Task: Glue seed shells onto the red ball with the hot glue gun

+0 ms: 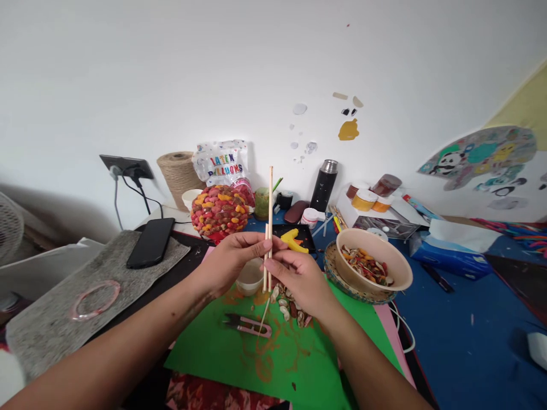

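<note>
Pale, slim wooden sticks [270, 199] stand upright between my hands, one reaching well above the other. My left hand [243, 253] pinches them from the left with thumb and fingers. Lower down, my right hand [301, 279] closes on the same sticks from the right. A thin strand [265, 316] hangs below them towards pink-handled thread snips [248, 324] on the green sheet [205, 359]. Behind my left fingers is a small pale bowl [249, 280]. Peanut shells [294, 307] lie close to my right hand, which partly covers them.
A ball covered in painted shells [220, 212] stands back left by a twine spool [177, 176] and a balloon bag [222, 162]. A beige bowl [399, 273] of painted shells is at right. Behind are a black flask [323, 188], yellow glue gun [294, 240] and paint jars [364, 200].
</note>
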`<state>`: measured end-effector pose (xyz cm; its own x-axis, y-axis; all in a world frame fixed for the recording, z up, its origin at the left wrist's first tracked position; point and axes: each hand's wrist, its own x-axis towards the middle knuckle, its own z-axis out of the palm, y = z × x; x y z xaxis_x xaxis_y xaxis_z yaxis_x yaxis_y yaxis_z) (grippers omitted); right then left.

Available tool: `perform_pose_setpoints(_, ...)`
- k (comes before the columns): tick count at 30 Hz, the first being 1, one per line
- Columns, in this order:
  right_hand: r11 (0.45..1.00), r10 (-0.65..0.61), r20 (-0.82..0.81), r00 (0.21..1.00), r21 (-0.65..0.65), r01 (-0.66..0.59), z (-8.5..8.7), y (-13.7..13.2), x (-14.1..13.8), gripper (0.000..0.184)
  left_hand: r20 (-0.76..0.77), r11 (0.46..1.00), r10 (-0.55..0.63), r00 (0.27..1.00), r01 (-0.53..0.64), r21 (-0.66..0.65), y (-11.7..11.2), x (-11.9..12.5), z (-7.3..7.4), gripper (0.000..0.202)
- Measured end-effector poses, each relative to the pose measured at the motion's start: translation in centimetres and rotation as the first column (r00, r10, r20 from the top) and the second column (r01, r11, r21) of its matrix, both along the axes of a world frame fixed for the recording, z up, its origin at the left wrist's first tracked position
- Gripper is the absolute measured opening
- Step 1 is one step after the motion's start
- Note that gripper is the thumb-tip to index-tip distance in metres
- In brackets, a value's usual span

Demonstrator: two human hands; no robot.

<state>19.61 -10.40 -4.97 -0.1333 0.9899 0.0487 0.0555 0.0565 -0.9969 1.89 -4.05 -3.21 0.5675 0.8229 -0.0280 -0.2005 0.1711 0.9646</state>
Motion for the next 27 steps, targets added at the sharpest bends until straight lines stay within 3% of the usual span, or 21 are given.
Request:
perform_pose_setpoints(13,1.0,0.003,-0.051,0.999,-0.01,-0.004,-0.12,0.05,0.02,0.05,0.094,0.997,0.007,0.996,0.001,-0.079,-0.3,0.4,-0.46,0.042)
perform_pose_setpoints(27,0.999,-0.001,-0.108,0.994,-0.035,-0.002,-0.6,0.15,0.08,0.052,0.097,0.998,0.011,0.995,-0.005,-0.06,-0.48,0.52,-0.73,0.044)
